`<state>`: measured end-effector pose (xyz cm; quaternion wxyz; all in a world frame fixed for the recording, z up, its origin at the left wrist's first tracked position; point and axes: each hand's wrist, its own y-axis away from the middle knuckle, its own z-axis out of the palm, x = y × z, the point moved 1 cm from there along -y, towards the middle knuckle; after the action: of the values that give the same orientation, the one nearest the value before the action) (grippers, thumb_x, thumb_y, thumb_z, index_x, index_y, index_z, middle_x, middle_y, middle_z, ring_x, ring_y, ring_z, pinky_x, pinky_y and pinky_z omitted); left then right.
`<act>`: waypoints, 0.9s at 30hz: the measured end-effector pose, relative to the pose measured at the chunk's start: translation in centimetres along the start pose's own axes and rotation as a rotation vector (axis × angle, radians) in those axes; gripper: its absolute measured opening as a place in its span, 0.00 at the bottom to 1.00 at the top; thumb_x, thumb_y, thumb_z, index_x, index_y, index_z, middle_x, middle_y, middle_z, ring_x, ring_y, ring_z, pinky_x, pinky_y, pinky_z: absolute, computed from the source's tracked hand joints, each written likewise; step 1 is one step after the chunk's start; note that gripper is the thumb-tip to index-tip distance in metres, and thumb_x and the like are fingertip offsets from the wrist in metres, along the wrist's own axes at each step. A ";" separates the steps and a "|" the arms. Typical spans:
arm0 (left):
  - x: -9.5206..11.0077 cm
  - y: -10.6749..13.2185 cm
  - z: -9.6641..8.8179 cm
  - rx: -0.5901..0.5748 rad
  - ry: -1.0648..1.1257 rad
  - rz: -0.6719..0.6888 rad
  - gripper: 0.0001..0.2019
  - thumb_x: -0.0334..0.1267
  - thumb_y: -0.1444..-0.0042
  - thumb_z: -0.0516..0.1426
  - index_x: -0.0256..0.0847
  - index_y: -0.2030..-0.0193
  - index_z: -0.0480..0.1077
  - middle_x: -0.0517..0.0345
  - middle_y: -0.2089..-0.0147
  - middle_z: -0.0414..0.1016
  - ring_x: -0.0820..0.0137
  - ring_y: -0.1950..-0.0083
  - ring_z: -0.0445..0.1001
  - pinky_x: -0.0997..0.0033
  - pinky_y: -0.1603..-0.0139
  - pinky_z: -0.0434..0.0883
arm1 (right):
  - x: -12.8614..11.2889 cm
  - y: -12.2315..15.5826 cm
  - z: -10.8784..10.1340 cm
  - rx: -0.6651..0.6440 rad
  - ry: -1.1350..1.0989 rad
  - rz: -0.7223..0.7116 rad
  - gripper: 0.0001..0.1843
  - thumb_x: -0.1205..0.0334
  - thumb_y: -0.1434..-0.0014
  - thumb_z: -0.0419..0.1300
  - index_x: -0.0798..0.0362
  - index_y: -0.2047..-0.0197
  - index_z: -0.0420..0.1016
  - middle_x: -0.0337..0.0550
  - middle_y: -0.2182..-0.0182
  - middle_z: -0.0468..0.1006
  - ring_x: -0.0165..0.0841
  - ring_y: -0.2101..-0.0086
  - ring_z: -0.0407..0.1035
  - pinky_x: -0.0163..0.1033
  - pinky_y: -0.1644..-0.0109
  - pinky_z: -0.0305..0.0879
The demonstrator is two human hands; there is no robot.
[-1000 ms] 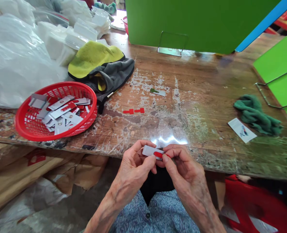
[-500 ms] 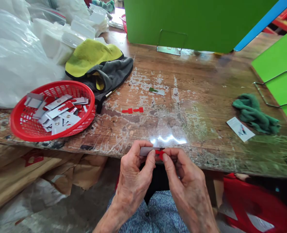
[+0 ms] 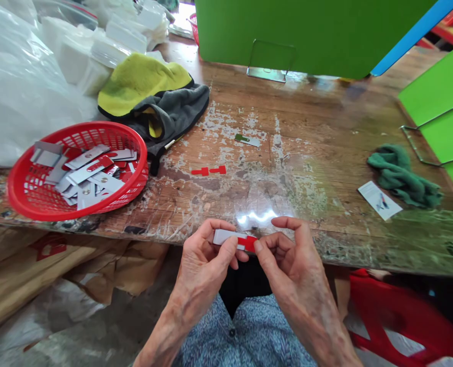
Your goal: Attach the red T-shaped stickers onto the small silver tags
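Red tab (image 3: pixel 250 243) apparently being fitted | grey strip (image 3: pixel 222 236) pinched by left fingers (image 3: pixel 228 250), tab by right fingers (image 3: pixel 263 256), six o'clock | alignment seemingly needed

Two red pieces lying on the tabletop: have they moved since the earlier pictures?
No. The red pieces keep their place, left of and nearer than the green-and-white strip on the tabletop; both shift alike in the picture as the camera moves.
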<state>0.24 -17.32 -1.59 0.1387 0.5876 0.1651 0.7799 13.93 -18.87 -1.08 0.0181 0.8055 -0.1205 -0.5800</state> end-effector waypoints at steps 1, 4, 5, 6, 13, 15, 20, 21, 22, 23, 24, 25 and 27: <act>0.0 0.0 0.0 0.005 0.002 -0.005 0.09 0.36 0.47 0.63 0.38 0.62 0.69 0.60 0.78 0.79 0.76 0.78 0.73 0.81 0.74 0.69 | 0.0 0.0 0.1 0.005 0.004 0.001 0.17 0.56 0.39 0.59 0.46 0.51 0.57 0.30 0.75 0.74 0.31 0.75 0.73 0.37 0.70 0.67; -0.1 -0.1 0.0 0.021 0.018 -0.011 0.09 0.36 0.48 0.63 0.38 0.62 0.69 0.61 0.79 0.78 0.76 0.78 0.74 0.82 0.74 0.70 | 0.0 0.0 0.4 0.014 0.026 0.007 0.17 0.56 0.38 0.59 0.46 0.50 0.57 0.30 0.75 0.74 0.32 0.74 0.73 0.37 0.70 0.67; -0.1 -0.1 0.0 0.025 0.024 -0.010 0.09 0.36 0.49 0.63 0.38 0.63 0.69 0.61 0.79 0.78 0.76 0.78 0.74 0.82 0.74 0.70 | -0.1 0.1 0.5 0.008 0.033 0.010 0.17 0.56 0.38 0.58 0.46 0.50 0.57 0.30 0.75 0.74 0.31 0.74 0.73 0.37 0.70 0.67; -0.1 -0.1 0.0 0.029 0.030 -0.008 0.09 0.36 0.49 0.63 0.38 0.63 0.69 0.61 0.79 0.78 0.76 0.78 0.74 0.82 0.74 0.70 | -0.1 0.1 0.6 0.006 0.040 0.014 0.16 0.57 0.38 0.58 0.45 0.50 0.57 0.30 0.74 0.74 0.31 0.74 0.73 0.37 0.69 0.67; -0.1 0.0 -0.3 0.024 0.018 -0.008 0.09 0.37 0.49 0.63 0.37 0.63 0.69 0.60 0.79 0.79 0.77 0.78 0.74 0.82 0.74 0.70 | 0.3 -0.1 0.3 -0.033 0.069 -0.013 0.17 0.57 0.38 0.59 0.46 0.50 0.56 0.30 0.74 0.74 0.31 0.74 0.74 0.36 0.71 0.67; -0.1 0.0 -0.3 0.029 0.023 -0.003 0.10 0.37 0.49 0.63 0.38 0.63 0.69 0.61 0.79 0.79 0.77 0.78 0.74 0.83 0.75 0.69 | 0.6 -0.3 0.2 -0.056 0.068 -0.030 0.17 0.58 0.38 0.59 0.46 0.49 0.56 0.30 0.74 0.75 0.30 0.75 0.74 0.35 0.72 0.68; -0.1 0.1 -0.3 0.047 0.023 -0.002 0.09 0.36 0.50 0.63 0.38 0.64 0.68 0.63 0.79 0.78 0.78 0.78 0.74 0.84 0.75 0.70 | 0.3 -0.3 0.4 -0.049 0.082 -0.039 0.16 0.61 0.38 0.58 0.46 0.50 0.56 0.30 0.74 0.75 0.31 0.75 0.75 0.34 0.72 0.69; -0.1 0.1 -0.3 0.048 0.021 0.004 0.09 0.36 0.50 0.63 0.37 0.64 0.68 0.63 0.79 0.78 0.78 0.78 0.74 0.84 0.75 0.70 | 0.2 -0.2 0.6 -0.038 0.090 -0.042 0.16 0.61 0.38 0.57 0.46 0.50 0.57 0.30 0.75 0.75 0.31 0.75 0.75 0.35 0.72 0.69; -0.1 0.1 -0.3 0.050 0.020 0.012 0.09 0.36 0.50 0.63 0.38 0.64 0.68 0.63 0.79 0.78 0.78 0.78 0.74 0.84 0.75 0.70 | 0.0 -0.2 0.7 -0.025 0.103 -0.047 0.15 0.61 0.38 0.57 0.46 0.50 0.57 0.30 0.75 0.75 0.31 0.75 0.75 0.35 0.72 0.69; 0.0 0.1 -0.3 0.054 0.020 0.017 0.09 0.36 0.50 0.63 0.38 0.64 0.68 0.63 0.79 0.78 0.78 0.78 0.74 0.84 0.75 0.70 | -0.2 -0.2 0.8 -0.012 0.119 -0.050 0.15 0.61 0.39 0.56 0.46 0.50 0.57 0.30 0.75 0.75 0.31 0.75 0.75 0.35 0.72 0.69; 0.0 0.1 -0.3 0.056 0.019 0.023 0.09 0.36 0.50 0.63 0.38 0.64 0.68 0.63 0.78 0.78 0.78 0.78 0.74 0.84 0.76 0.70 | -0.4 -0.2 1.0 0.000 0.135 -0.055 0.14 0.61 0.39 0.56 0.47 0.51 0.57 0.30 0.75 0.74 0.31 0.76 0.74 0.35 0.72 0.69; 0.0 0.1 -0.3 0.058 0.016 0.027 0.09 0.36 0.50 0.63 0.38 0.64 0.69 0.63 0.78 0.78 0.79 0.78 0.74 0.85 0.76 0.69 | -0.5 -0.2 1.1 0.010 0.149 -0.060 0.14 0.61 0.39 0.56 0.47 0.51 0.58 0.30 0.75 0.74 0.30 0.76 0.74 0.35 0.72 0.69; 0.1 0.2 -0.2 0.066 0.006 0.034 0.08 0.36 0.50 0.63 0.38 0.65 0.69 0.63 0.78 0.78 0.78 0.78 0.74 0.84 0.76 0.70 | -0.8 -0.2 1.4 0.021 0.174 -0.070 0.13 0.60 0.39 0.55 0.47 0.52 0.58 0.30 0.76 0.73 0.31 0.77 0.74 0.35 0.73 0.69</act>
<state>-0.01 -17.46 -1.54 0.1055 0.5923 0.1811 0.7780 12.46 -18.37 -0.83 -0.0002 0.8568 -0.0962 -0.5066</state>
